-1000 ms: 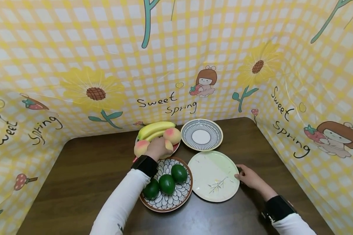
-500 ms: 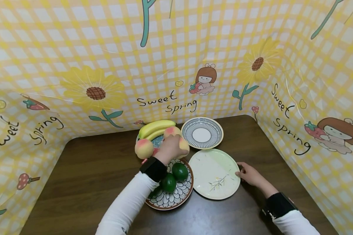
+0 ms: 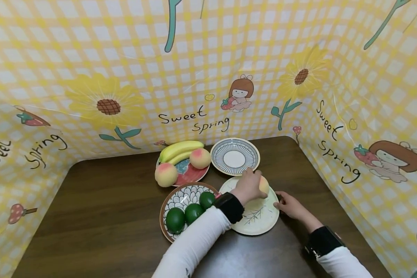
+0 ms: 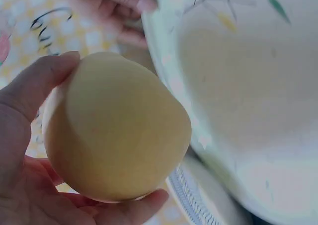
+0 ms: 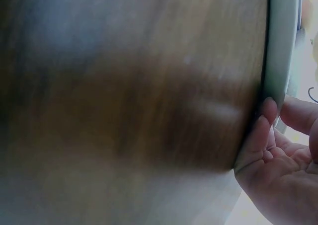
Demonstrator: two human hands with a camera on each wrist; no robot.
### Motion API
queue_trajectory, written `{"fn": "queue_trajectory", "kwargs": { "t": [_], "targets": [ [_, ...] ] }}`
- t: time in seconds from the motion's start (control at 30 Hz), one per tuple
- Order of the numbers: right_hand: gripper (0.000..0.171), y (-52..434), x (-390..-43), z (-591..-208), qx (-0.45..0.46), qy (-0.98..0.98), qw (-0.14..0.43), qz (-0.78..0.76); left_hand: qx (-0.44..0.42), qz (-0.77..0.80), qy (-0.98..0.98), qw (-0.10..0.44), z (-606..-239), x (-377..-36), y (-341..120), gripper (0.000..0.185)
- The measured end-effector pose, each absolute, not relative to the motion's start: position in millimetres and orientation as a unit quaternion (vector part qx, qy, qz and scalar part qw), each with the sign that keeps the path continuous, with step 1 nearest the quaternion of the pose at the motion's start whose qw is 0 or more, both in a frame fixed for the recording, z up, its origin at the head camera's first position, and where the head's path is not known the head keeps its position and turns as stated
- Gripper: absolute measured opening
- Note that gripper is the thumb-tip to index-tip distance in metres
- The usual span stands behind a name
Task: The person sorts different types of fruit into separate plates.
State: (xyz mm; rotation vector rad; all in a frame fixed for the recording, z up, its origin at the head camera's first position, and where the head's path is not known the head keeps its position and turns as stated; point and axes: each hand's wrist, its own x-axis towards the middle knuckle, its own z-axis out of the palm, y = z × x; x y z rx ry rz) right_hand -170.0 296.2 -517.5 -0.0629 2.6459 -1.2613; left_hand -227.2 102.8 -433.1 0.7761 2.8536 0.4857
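My left hand (image 3: 248, 187) grips a peach (image 4: 117, 128) above the pale green plate (image 3: 260, 224); in the left wrist view, thumb and fingers curl round the fruit. At that plate's right edge, my right hand (image 3: 293, 206) pinches the rim, thumb on top and fingertips beneath, as the right wrist view shows at the rim (image 5: 280, 51). Farther back, a red and blue plate (image 3: 191, 175) bears bananas (image 3: 182, 150) and two more peaches, one on the right (image 3: 200, 158) and one at the left edge (image 3: 166, 174).
Left of the green plate, a brown-rimmed plate (image 3: 164, 206) holds green avocado-like fruits (image 3: 175, 220), partly behind my left forearm. A striped plate (image 3: 234, 157) with nothing on it stands behind. A checked cloth (image 3: 132, 69) walls the back and sides of the wooden table (image 3: 90, 216).
My left hand has taken a peach from the red and blue plate and carried it right, over the green plate. My right hand has stayed at the green plate's rim.
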Motion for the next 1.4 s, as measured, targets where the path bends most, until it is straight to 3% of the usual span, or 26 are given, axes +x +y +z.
{"fn": "queue_trajectory", "kwargs": {
  "t": [0.23,0.63,1.23,1.4],
  "targets": [
    [0.050,291.9,-170.8,-521.2,-0.026,0.898,0.102,-0.427,0.268,0.065,0.961,0.036,-450.5,-223.9,126.6,0.072],
    [0.051,289.4,-174.2,-514.6,-0.030,0.900,0.104,-0.422,0.297,0.013,0.955,-0.009,-461.2,-227.2,130.6,0.058],
    [0.051,292.5,-172.4,-514.8,-0.011,0.903,0.105,-0.416,0.309,0.000,0.951,0.018,-465.8,-234.3,132.4,0.066],
    [0.051,295.5,-170.9,-519.0,-0.011,0.903,0.102,-0.416,0.314,0.015,0.949,0.028,-468.5,-234.8,132.7,0.076]
  ]
}}
